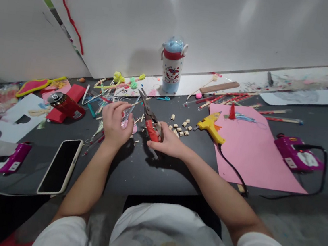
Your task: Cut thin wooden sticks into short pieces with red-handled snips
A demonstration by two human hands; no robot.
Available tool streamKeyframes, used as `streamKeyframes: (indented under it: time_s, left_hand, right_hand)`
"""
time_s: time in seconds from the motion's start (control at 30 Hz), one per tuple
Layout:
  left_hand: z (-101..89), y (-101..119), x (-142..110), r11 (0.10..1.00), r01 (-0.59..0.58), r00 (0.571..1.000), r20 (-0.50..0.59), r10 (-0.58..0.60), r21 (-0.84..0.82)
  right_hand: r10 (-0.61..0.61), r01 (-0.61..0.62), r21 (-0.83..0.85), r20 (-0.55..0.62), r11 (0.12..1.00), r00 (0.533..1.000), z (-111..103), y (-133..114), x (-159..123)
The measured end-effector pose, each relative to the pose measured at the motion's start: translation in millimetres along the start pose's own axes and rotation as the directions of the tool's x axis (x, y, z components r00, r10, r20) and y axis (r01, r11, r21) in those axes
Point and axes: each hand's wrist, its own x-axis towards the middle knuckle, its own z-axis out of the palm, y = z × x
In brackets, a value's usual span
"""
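My right hand (pixel 167 140) is wrapped round the red handles of a pair of pliers (pixel 151 120), whose dark jaws point up and to the left. A thin wooden stick (pixel 135 103) is pinched in the fingertips of my left hand (pixel 115 124), its end close to the jaws. Whether the jaws touch the stick I cannot tell. Just right of the pliers lie several short cut wooden pieces (pixel 182 129) in a loose group. More small bits are scattered on the dark table (pixel 141 173) between and below my hands.
A yellow glue gun (pixel 212 126) rests by pink paper (pixel 248 151), its cord trailing toward the front edge. A child's water bottle (pixel 172 67) stands at the back. To the left are a phone (pixel 60 166), a tilted red can (pixel 66 105) and craft scraps. Purple power strips (pixel 298 154) lie at both sides.
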Motion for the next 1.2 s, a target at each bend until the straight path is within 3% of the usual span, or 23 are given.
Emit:
streamKeyframes:
  time_s: [0.13,0.23,0.4,0.63,1.0,1.2]
  left_hand:
    - [-1.5,-19,2,0.994,-0.092,0.991,0.099,0.086,0.066]
    - [-4.1,-28,-1,0.984,-0.162,0.981,0.116,0.153,0.073]
    - [-13.2,-31,1,0.978,-0.201,0.973,0.125,0.193,0.053]
    - [-16.6,-32,5,0.975,-0.219,0.961,0.168,0.220,-0.022]
    - [-23.3,-36,7,0.986,-0.155,0.946,0.277,0.166,-0.060]
    - [-24.9,-34,10,0.991,-0.033,0.943,0.325,0.074,-0.128]
  right_hand:
    - [-0.065,0.069,-0.094,0.046,0.993,0.997,0,-3,-6]
    - [-0.109,0.118,-0.132,0.073,0.984,0.991,1,-8,-9]
    - [-0.192,0.207,-0.125,0.119,0.970,0.974,-3,-12,-11]
    - [-0.191,0.206,-0.151,0.108,0.967,0.976,-3,-7,-9]
    - [-0.137,0.152,-0.122,0.119,0.981,0.983,-1,-5,-8]
    - [-0.110,0.122,-0.115,0.106,0.986,0.988,1,-6,-7]
